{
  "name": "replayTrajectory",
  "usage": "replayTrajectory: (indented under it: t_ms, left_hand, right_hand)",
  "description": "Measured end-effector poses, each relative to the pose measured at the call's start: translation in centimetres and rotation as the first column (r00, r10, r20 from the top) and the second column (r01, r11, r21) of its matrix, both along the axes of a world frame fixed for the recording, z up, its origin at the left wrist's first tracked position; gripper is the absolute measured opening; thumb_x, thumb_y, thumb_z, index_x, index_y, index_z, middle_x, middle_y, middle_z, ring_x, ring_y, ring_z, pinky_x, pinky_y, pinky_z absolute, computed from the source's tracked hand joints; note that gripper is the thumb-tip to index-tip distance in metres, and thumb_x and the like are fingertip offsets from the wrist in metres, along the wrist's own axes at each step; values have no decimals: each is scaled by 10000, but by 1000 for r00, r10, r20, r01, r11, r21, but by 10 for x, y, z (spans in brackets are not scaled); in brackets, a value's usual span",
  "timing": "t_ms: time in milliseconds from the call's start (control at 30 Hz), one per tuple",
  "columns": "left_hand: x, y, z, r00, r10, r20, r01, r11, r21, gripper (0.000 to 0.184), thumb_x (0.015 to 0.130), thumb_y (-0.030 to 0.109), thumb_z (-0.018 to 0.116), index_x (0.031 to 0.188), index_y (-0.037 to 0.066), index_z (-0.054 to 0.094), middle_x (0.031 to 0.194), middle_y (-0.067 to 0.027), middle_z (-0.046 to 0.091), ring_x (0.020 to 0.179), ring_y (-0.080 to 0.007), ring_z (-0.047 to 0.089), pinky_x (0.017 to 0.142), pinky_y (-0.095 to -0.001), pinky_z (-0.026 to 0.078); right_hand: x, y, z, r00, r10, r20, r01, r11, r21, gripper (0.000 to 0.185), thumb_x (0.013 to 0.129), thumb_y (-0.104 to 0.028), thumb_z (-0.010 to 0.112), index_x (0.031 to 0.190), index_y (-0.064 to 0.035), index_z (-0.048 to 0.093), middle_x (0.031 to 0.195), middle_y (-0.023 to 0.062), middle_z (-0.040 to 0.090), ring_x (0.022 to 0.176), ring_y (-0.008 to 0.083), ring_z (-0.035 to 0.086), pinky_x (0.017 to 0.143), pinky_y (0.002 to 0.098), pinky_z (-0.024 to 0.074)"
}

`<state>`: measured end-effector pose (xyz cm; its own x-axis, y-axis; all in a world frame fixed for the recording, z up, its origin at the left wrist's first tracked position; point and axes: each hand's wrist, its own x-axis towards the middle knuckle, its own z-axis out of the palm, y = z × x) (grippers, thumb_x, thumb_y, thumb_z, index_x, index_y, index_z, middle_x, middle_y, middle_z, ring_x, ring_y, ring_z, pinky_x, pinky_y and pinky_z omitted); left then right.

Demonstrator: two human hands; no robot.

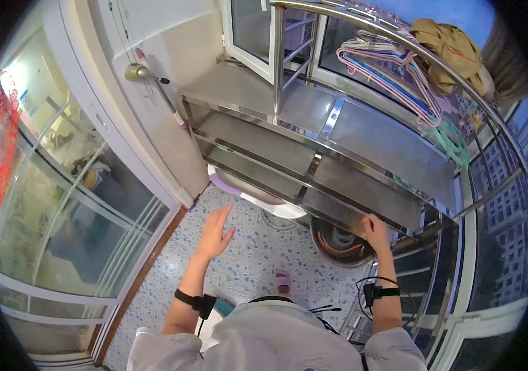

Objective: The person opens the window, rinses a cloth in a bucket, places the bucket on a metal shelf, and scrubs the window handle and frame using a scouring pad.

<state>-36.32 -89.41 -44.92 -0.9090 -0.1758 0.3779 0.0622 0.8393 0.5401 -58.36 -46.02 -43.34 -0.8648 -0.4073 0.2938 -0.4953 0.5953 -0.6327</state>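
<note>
My left hand [215, 233] hangs over the speckled floor with its fingers stretched out and nothing in it. The nearest thing to it is a white and purple plastic basin [257, 199] under the shelf rack. My right hand [375, 232] is at the front edge of the metal shelf rack [363, 185], its fingers curled in. What those fingers hold, if anything, is hidden, and I cannot tell whether they touch the rack. Just below and left of that hand, a dark round basin [341, 244] stands on the floor, partly under the rack.
Several clothes hangers [387, 68] hang on the curved metal rail [455, 71] at upper right, beside a tan cloth bundle [446, 52]. Green hangers [452, 145] hang lower. A sliding glass door [78, 185] is on the left; windows [505, 229] line the right.
</note>
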Motion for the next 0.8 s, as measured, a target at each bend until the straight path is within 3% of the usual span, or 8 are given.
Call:
replayTrajectory:
  t_ms: [167, 400, 500, 667, 800]
  left_hand:
    - [-21, -17, 27, 994, 101, 37, -97, 991, -88, 691, 808, 104, 648, 1426, 81, 340, 1321, -202, 469, 1198, -375, 442, 1044, -449, 331]
    - [2, -76, 33, 945, 303, 121, -298, 953, -58, 676, 817, 110, 642, 1422, 77, 344, 1363, -178, 458, 1251, -369, 430, 1056, -447, 328]
    - [11, -114, 36, 930, 359, 83, -361, 932, 9, 669, 832, 107, 631, 1430, 78, 333, 1369, -182, 454, 1261, -361, 428, 1067, -428, 323]
    - [34, -183, 35, 910, 414, 34, -415, 906, 77, 654, 855, 104, 617, 1436, 66, 320, 1388, -198, 433, 1275, -369, 415, 1062, -418, 334]
    - [66, -239, 8, 863, 504, 32, -495, 833, 247, 615, 878, 86, 586, 1434, 55, 324, 1423, -199, 401, 1310, -346, 391, 1087, -419, 312]
  right_hand:
    - [-85, -55, -7, 989, 110, 102, -108, 994, -23, 54, 873, -31, 532, 914, -40, 565, 626, 127, 520, 547, 250, 521, 539, 338, 413]
    - [-122, -187, -1, 952, 286, 112, -270, 952, -142, 117, 887, -63, 520, 974, -45, 596, 729, 157, 585, 607, 263, 556, 597, 343, 438]
    - [-135, -238, 0, 928, 371, 29, -363, 920, -149, 132, 900, -87, 526, 1002, -44, 598, 772, 144, 598, 620, 246, 559, 605, 333, 443]
    - [-125, -321, 39, 937, 346, 56, -340, 936, -87, 171, 899, -107, 556, 1056, -48, 588, 788, 106, 597, 613, 192, 550, 601, 315, 444]
    - [-136, -376, 53, 944, 331, 13, -328, 940, -91, 202, 890, -104, 577, 1086, -55, 576, 830, 88, 597, 623, 163, 546, 596, 304, 442]
